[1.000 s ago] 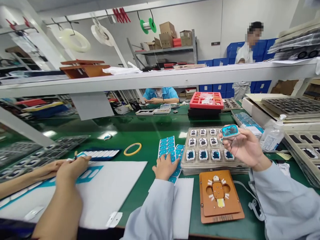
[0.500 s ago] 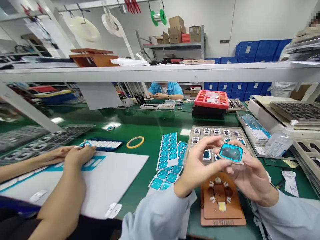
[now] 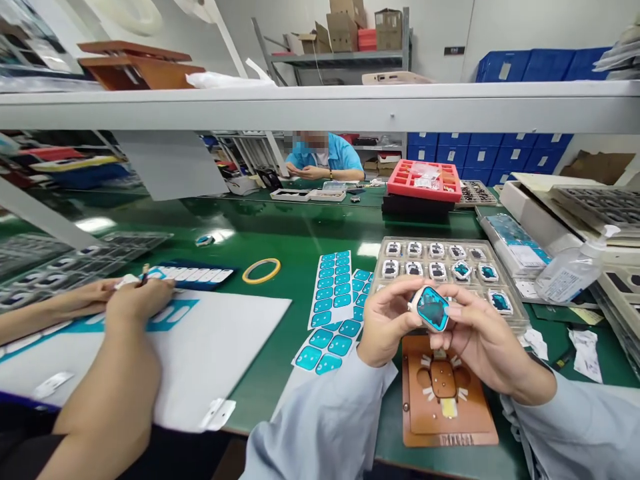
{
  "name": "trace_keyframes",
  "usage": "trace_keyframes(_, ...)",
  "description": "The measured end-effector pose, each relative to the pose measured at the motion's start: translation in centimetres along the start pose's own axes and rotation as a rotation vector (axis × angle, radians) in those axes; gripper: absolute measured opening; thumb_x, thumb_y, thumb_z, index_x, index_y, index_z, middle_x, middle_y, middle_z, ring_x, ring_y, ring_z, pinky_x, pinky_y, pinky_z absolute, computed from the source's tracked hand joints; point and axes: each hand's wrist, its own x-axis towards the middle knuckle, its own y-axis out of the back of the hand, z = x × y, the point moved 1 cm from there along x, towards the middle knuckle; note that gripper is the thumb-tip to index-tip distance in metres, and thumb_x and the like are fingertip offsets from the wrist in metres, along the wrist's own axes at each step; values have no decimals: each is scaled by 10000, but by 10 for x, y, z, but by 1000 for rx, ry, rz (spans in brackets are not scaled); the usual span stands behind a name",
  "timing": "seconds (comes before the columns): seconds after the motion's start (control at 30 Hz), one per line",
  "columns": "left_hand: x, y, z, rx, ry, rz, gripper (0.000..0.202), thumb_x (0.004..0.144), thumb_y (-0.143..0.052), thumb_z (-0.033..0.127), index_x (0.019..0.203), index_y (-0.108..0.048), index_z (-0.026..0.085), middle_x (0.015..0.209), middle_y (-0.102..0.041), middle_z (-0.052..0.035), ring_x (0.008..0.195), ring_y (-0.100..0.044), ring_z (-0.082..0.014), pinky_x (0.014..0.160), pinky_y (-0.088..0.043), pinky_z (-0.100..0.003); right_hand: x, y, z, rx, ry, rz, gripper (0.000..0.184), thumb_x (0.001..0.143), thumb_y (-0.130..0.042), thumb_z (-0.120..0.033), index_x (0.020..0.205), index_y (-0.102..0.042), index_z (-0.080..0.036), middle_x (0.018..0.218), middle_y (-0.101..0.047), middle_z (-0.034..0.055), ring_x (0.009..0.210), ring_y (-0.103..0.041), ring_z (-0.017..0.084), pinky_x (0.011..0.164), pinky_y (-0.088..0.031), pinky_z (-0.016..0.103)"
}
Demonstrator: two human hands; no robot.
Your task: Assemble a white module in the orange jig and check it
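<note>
Though fingers hide its rim, left hand and right hand clamp a teal-faced watch-like module.

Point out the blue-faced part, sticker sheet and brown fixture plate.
blue-faced part (image 3: pixel 432 309), head view, on its blue face
sticker sheet (image 3: pixel 330 290), head view, on its middle
brown fixture plate (image 3: pixel 477 417), head view, on its right margin

I'm getting a bright, even feed, lit from overhead by the look of the pale streaks of glare across the glossy bench. The shelf leaves a dimmer band just beneath it. The teal part between the left hand and right hand looks sharp, with soft shadows below. Toward the frame's edges, the wide lens bends and stretches everything.
</note>
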Motion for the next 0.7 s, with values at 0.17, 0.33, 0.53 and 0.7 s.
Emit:
trace_keyframes(0.17,2,1,-1,6,-132,-85,323,750,-769,514,1036,-749,365,975,-735,-24,967,-650,-202,863,-551,-377,1,-1,3,6,9,-32,189,843,-709,-337,917,-614,-191,662,-692,-4,574,-667,124,524,-498,195)
trace_keyframes(0.33,3,1,0,14,-202,-146,328,778,-755,484,1092,-729,393,979,-736,-31,938,-610,-193,861,-505,-374,0,-2,3,-1,11,-5,234,812,-756,-352,846,-589,-193,653,-700,-8,517,-654,122,487,-488,192)
trace_keyframes(0.53,1,0,-4,18,-226,-227,378,779,-751,491,1137,-709,379,1000,-724,-35,936,-564,-185,895,-442,-378,-1,-4,0,-66,36,30,327,793,-766,-382,763,-502,-193,586,-671,-31,433,-621,107,400,-348,138)
trace_keyframes(0.7,1,-1,-2,51,-227,-243,375,785,-746,483,1145,-703,386,998,-721,-40,931,-559,-192,890,-428,-393,-2,-6,-2,-82,32,38,344,785,-757,-383,740,-474,-193,539,-645,-44,389,-589,100,385,-284,136)
